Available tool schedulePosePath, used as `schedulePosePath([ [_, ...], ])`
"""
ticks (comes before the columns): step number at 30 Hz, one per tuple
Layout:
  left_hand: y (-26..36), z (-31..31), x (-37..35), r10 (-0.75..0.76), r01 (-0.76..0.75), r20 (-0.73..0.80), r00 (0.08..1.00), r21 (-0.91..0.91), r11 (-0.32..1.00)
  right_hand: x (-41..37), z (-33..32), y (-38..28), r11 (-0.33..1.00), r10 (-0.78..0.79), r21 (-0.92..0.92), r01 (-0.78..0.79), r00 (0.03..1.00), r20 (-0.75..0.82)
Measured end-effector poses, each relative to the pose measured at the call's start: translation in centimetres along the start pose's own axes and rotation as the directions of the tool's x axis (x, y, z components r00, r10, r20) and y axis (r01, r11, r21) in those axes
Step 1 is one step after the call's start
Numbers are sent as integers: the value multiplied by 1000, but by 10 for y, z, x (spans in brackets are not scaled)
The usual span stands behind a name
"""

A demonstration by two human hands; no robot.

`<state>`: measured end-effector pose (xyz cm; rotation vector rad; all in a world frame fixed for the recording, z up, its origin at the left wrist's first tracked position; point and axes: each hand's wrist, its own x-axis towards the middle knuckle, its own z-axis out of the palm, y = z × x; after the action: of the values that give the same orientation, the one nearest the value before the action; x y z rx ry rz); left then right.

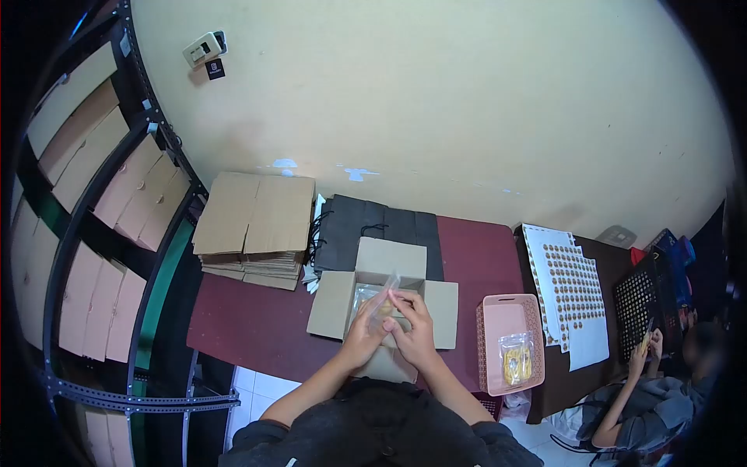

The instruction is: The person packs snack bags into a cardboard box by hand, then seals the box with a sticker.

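Note:
Between both hands is a clear plastic pouch [382,302], tilted upright, with something yellowish inside that I cannot make out. My left hand [362,335] is closed on its left side. The fingers and thumb of my right hand [413,328] pinch its right edge. Directly beneath is an open cardboard box [442,315] with its flaps folded out, and part of another clear packet [362,294] shows inside it. My hands hide much of the box's interior.
Flattened cardboard boxes [257,214] and black paper bags [373,222] lie behind on the maroon table [482,257]. To the right, a pink basket [485,380] holds a yellow-filled packet [515,362], near sticker sheets [576,296]. A co-worker [654,412] sits at far right; shelving [70,257] stands left.

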<state>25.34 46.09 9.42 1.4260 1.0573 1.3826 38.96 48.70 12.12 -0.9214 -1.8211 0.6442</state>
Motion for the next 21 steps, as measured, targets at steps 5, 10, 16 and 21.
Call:
schedulePosePath([
  [5,4,5,-3,-103,104,-40,994,4,995,5,4,-4,935,310,272,-228,899,-310],
  [10,-15,8,-3,-333,333,-104,937,-16,943,-3,-14,21,604,568,571,-556,803,180],
  [16,-1,-10,12,-349,408,211,913,-458,790,11,-37,20,636,513,452,-626,780,359],
  [21,-6,-30,16,-318,457,340,885,-504,733,9,-43,29,643,467,404,-650,752,466],
])
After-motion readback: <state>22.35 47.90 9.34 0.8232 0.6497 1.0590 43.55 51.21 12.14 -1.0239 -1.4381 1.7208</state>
